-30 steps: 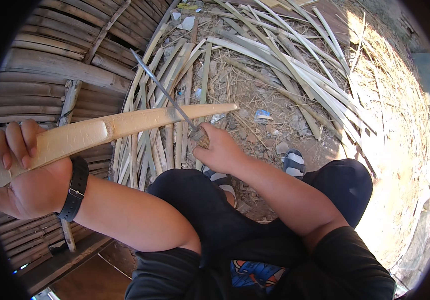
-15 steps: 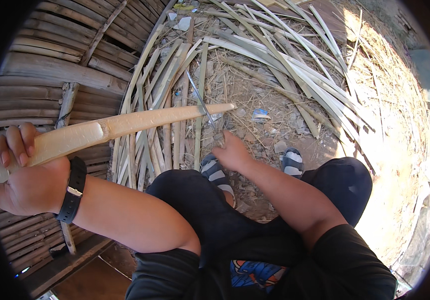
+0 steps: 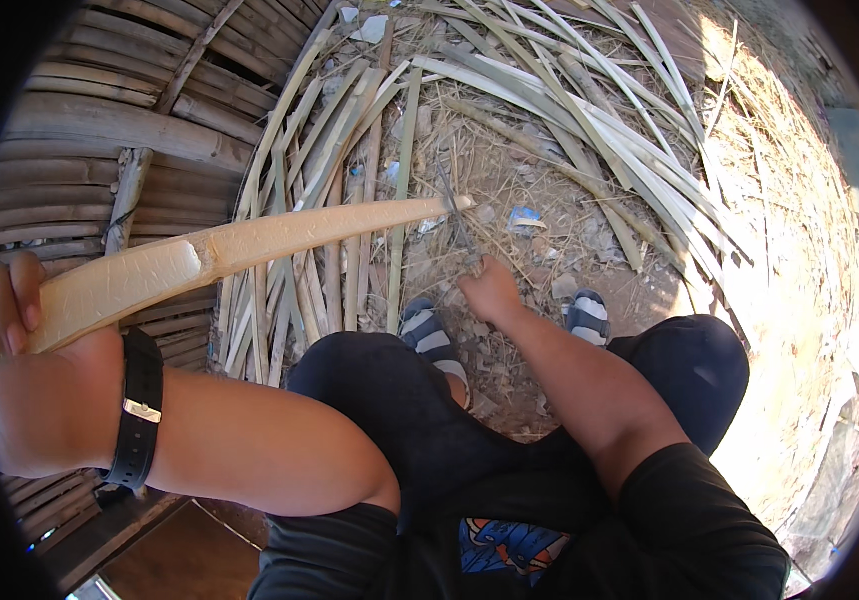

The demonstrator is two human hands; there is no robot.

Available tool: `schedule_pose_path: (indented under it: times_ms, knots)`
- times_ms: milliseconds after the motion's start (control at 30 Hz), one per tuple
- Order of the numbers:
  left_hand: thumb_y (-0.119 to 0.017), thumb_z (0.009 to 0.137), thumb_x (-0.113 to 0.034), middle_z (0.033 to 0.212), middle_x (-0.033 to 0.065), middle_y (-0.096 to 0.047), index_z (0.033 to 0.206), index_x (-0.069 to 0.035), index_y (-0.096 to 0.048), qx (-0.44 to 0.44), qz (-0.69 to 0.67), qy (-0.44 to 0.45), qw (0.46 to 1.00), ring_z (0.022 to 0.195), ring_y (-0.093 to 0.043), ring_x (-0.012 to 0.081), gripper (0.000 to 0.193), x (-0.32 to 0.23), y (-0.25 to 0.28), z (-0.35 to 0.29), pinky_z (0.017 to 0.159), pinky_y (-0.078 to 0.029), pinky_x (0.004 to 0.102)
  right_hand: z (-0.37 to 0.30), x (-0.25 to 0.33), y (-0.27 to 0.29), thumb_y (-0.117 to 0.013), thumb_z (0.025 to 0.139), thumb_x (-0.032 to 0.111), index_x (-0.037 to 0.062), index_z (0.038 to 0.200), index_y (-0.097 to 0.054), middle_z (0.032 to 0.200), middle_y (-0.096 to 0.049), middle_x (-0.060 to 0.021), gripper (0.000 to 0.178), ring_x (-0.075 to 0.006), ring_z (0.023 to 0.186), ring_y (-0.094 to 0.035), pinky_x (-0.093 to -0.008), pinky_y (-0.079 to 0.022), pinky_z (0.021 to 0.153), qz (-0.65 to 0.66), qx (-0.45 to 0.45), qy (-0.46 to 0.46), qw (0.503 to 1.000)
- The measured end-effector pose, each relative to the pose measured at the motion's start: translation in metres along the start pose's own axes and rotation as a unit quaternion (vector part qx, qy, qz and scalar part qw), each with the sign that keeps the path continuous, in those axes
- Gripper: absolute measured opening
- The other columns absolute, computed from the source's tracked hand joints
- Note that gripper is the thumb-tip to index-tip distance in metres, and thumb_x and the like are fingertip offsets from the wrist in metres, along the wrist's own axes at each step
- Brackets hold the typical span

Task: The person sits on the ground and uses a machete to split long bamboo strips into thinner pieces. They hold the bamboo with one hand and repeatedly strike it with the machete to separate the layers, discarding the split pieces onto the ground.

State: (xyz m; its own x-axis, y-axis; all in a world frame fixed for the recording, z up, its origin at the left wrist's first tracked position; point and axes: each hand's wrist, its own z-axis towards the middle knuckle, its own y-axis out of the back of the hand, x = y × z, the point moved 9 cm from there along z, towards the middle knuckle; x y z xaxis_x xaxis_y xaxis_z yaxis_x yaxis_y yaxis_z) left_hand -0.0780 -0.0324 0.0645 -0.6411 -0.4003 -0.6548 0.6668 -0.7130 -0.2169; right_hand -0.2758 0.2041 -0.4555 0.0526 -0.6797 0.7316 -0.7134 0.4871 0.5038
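At nine o'clock I see the left hand (image 3: 50,395) gripping a pale bamboo strip (image 3: 250,243); its narrow tip reaches twelve, crossed by a knife (image 3: 459,222) clasped in the right hand (image 3: 493,291), near centre.

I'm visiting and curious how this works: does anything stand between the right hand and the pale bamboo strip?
Just the knife that the right hand grips: its blade crosses the pale bamboo strip near the far tip. Nothing else visible stands between them.
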Motion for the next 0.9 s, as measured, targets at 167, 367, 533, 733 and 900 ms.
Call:
schedule_pose_path:
  times_ms: [167,367,533,733,900]
  knots:
    - [-0.045,0.084,-0.026,0.083,0.0019,-0.04,0.086,-0.014,-0.042,-0.057,0.131,-0.033,0.989,0.069,-0.038,0.014,0.013,0.004,0.031,0.002,0.064,-0.033,0.0287,0.002,0.038,0.002,-0.066,0.079,0.026,-0.0043,0.116,-0.058,0.097,-0.069,-0.0276,0.048,-0.0428,0.095,-0.066,-0.0464,-0.052,0.088,0.013,0.061,0.071,0.996]
    - [-0.045,0.085,-0.028,0.091,0.0005,-0.046,0.095,-0.017,-0.045,-0.106,0.934,0.004,0.342,0.078,-0.043,0.0133,0.015,-0.003,0.062,-0.003,0.069,-0.037,0.0287,0.034,-0.057,0.007,-0.066,0.079,0.025,-0.0097,0.117,-0.057,0.106,-0.067,-0.0298,0.052,-0.0408,0.103,-0.065,-0.0445,-0.051,0.091,-0.066,0.115,-0.081,0.988]
    - [-0.045,0.085,-0.029,0.097,-0.0008,-0.051,0.101,-0.019,-0.048,-0.072,0.991,0.088,0.065,0.085,-0.048,0.0127,0.019,0.008,0.07,-0.003,0.072,-0.04,0.0286,0.019,0.013,0.002,-0.064,0.08,0.024,-0.0044,0.118,-0.059,0.107,-0.066,-0.0298,0.047,-0.0408,0.103,-0.065,-0.0442,-0.051,0.091,-0.019,0.068,-0.006,0.998]
    - [-0.045,0.086,-0.03,0.104,-0.0022,-0.056,0.11,-0.022,-0.052,-0.079,0.991,0.107,0.017,0.094,-0.053,0.012,0.025,0.006,0.06,-0.002,0.077,-0.044,0.0286,0.007,0.029,0.0,-0.064,0.08,0.023,-0.0021,0.114,-0.06,0.106,-0.067,-0.0275,0.043,-0.0395,0.101,-0.065,-0.0458,-0.05,0.092,-0.053,0.039,0.056,0.996]
    - [-0.045,0.087,-0.031,0.11,-0.0034,-0.061,0.116,-0.025,-0.055,-0.069,0.989,0.127,0.001,0.101,-0.057,0.0114,0.031,0.007,0.066,-0.004,0.081,-0.047,0.0286,0.043,-0.048,0.01,-0.065,0.079,0.022,-0.0059,0.117,-0.058,0.092,-0.069,-0.0258,0.048,-0.0399,0.086,-0.068,-0.0447,-0.053,0.077,-0.048,0.129,-0.125,0.983]
